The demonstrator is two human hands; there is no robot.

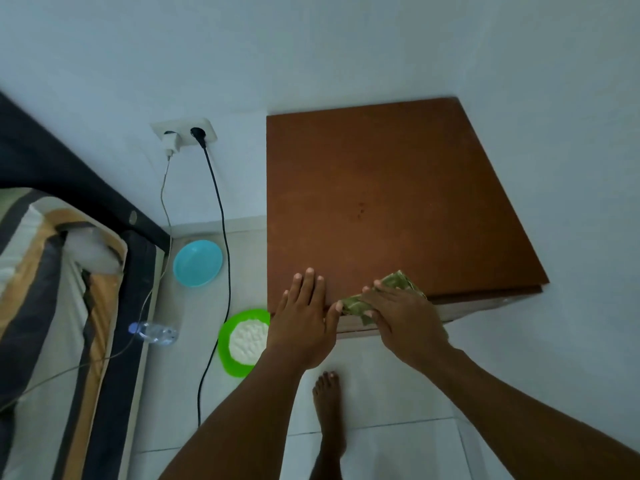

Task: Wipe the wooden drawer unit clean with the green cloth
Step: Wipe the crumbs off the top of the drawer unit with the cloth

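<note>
Wiping the front edge: our right hand, fingers laid flat, presses the green cloth on the near lip of the wooden drawer unit; our left hand lies spread beside it. Next, we judge, strokes toward the wall.

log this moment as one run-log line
step: wipe top front edge | left hand: flat on wooden drawer unit top | right hand: pressing green cloth on front edge | floor: blue bowl, green bowl
</note>
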